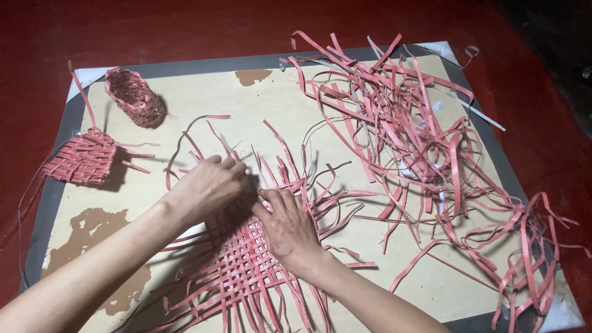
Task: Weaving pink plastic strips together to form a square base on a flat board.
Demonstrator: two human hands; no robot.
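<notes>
Woven pink strip mat (240, 265) lay on the pale board (203, 98).
Left hand (209, 185) and right hand (287, 228) pressed flat on its upper edge, fingers curled onto loose strips (407, 129); neither hand's hold could be told.

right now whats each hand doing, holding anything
Left hand: fingers curled down on the pink woven mat, pinching its strips.
Right hand: flat on the mat, pressing it down, gripping nothing.

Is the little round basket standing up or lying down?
Lying down. The basket rests on its side on the board, its opening facing up-left.
</notes>
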